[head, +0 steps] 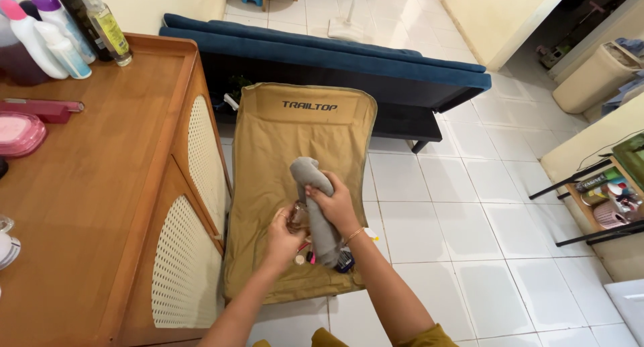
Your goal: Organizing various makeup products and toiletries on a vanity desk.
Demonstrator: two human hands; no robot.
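My right hand [335, 206] grips a grey cloth [315, 179] that is bunched and hangs down over a tan folding camp chair [268, 139]. My left hand [283, 236] holds a small clear glass bottle [299, 217] pressed against the cloth. A few small items [343, 261], one pink and one dark, lie on the chair seat just below my hands, partly hidden by the cloth.
A wooden cabinet [100, 179] with cane doors stands at the left, with several bottles [60, 31] and a pink case [19, 133] on top. A blue bench [322, 52] stands behind the chair. White tiled floor [469, 206] stretches right to a cluttered low shelf [607, 196].
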